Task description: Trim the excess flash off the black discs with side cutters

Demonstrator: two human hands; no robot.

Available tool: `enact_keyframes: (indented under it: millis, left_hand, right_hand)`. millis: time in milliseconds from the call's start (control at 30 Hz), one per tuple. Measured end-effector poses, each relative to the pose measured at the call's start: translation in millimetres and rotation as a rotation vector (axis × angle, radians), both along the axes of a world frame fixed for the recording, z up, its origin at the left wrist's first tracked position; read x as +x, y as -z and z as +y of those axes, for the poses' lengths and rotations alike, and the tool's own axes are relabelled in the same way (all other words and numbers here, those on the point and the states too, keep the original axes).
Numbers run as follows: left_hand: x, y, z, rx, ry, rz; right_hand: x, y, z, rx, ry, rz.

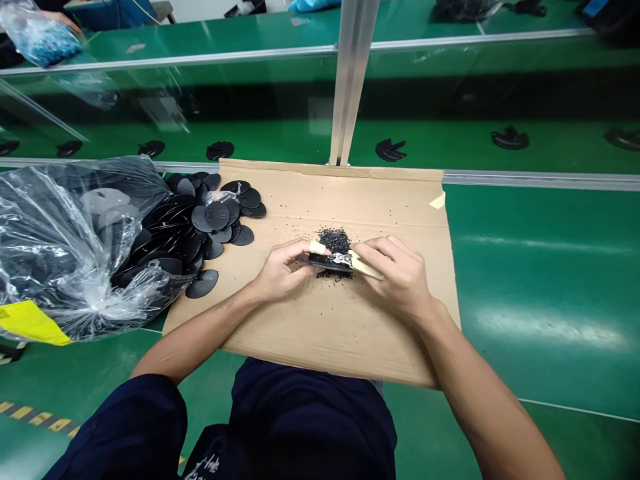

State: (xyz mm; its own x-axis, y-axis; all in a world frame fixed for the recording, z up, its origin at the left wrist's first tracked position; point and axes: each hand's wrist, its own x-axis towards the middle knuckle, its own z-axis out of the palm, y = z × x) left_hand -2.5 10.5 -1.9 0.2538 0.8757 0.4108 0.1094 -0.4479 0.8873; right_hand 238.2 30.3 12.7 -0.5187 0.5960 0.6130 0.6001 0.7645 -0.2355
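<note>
My left hand [281, 268] is closed on a flat black plastic disc [325, 263], held edge-on just above a sheet of brown cardboard [350, 320]; its thumb tip is wrapped in pale tape. My right hand [395, 270] grips a small trimming knife with a tan handle [364, 267], and the metal blade end rests on the disc's rim. A little heap of black shavings [335, 240] lies on the cardboard just behind the disc, with loose specks scattered around it.
A pile of black discs [200, 227] spills from a clear plastic bag [65, 247] at the left. A green conveyor belt [500, 143] behind carries several black parts past an upright aluminium post [350, 80]. Another person's hand holds a bag [40, 37] at the far left.
</note>
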Motion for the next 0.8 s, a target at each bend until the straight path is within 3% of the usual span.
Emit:
enact_keyframes:
  millis: [333, 433, 667, 800]
  left_hand:
    - [1.1, 2.3, -2.8, 0.032, -0.036, -0.003]
    - [0.8, 0.2, -2.5, 0.059, -0.037, 0.014]
    - [-2.4, -3.5, 0.4, 0.131, -0.031, 0.046]
    - [-4.2, -6.2, 1.0, 0.153, -0.039, 0.084]
  right_hand:
    - [-2.4, -4.8, -4.3, 0.223, 0.056, -0.06]
    - [-2.8, -5.9, -5.6, 0.14, 0.025, -0.045]
    - [-3.1, -1.2, -5.3, -0.241, -0.125, 0.203]
    - [-2.4, 0.6, -3.1, -0.246, -0.06, 0.199]
